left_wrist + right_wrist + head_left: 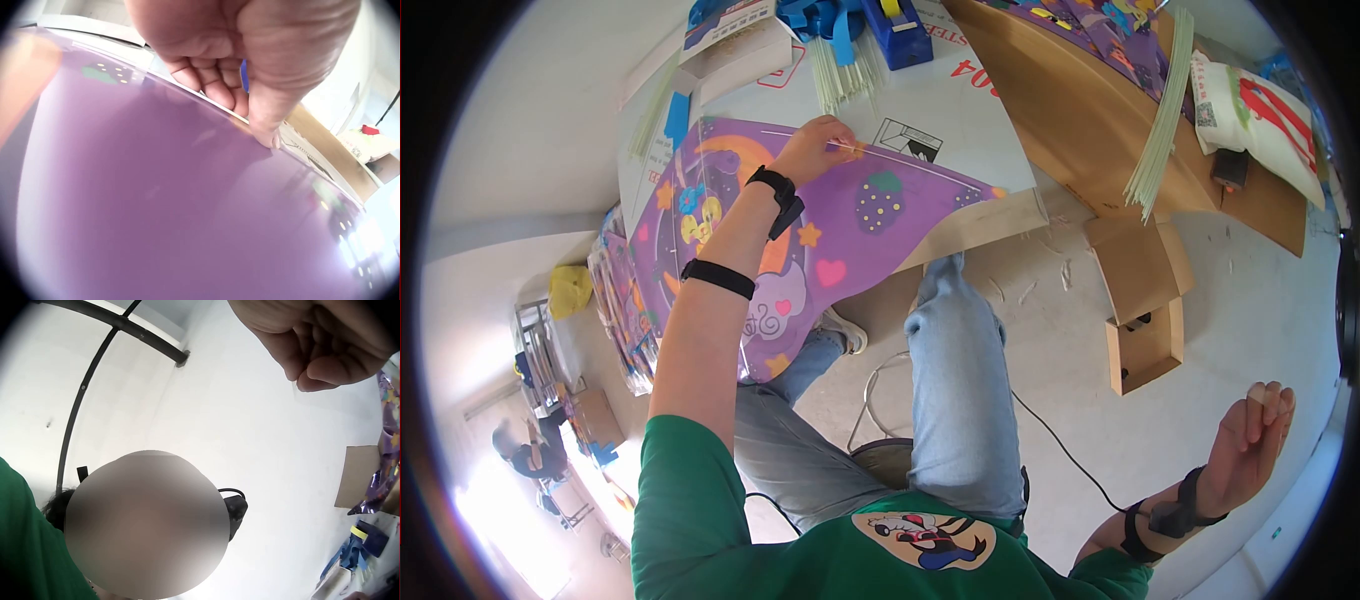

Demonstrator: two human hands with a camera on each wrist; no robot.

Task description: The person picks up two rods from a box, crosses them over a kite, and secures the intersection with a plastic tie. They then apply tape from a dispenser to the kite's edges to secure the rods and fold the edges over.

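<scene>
A purple kite [810, 250] printed with stars, a moon and cartoon figures lies over the front of a cardboard-topped table and hangs past its edge. Thin pale rods run along its edges. My left hand [815, 150] pinches the upper edge of this kite between thumb and fingers, beside a small orange patch. The left wrist view shows the thumb [265, 119] on the near side of the edge and curled fingers behind. Away from the table, my right hand [1250, 440] is raised at the far right. Its fingers [331, 372] are curled with the tips together; I cannot tell whether they pinch something thin.
A blue tape dispenser [900, 40], a bundle of pale rods [840, 75] and a white box [735, 60] stand at the table's back. More rods [1165, 120] and a white printed bag [1255, 125] lie right. An open carton [1145, 345] sits on the floor.
</scene>
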